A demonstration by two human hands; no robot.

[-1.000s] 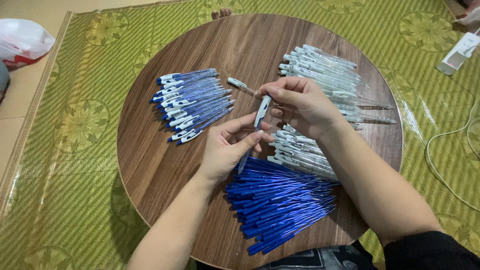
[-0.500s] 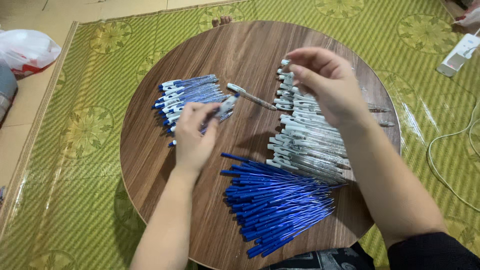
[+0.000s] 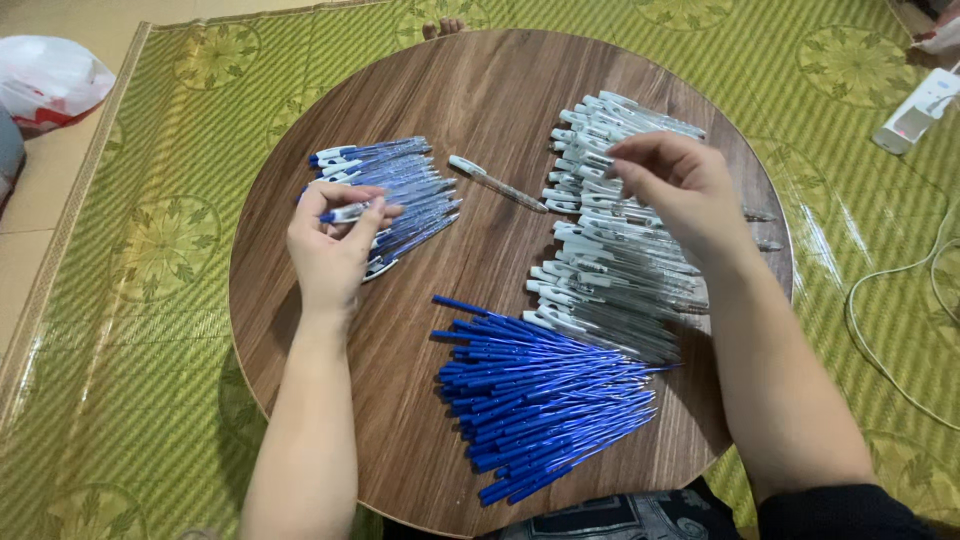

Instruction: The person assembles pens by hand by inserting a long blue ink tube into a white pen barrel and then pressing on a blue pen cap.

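Pens lie sorted into three heaps on your round wooden desk (image 3: 480, 90), and the finished pen pile (image 3: 385, 195) at its left side is the smallest, so by my judgement most of the work is left. Your left hand (image 3: 335, 245) rests on that pile with its fingers closed around one assembled pen (image 3: 350, 211). Your right hand (image 3: 675, 185) hovers over the clear barrels with white caps (image 3: 610, 270) at the desk's right side, fingers bent down together onto one; whether it grips yet I cannot tell. Blue refills (image 3: 540, 400) fill the desk's near edge, a thick heap. One lone pen (image 3: 497, 183) lies at the desk's middle, apart from every pile.
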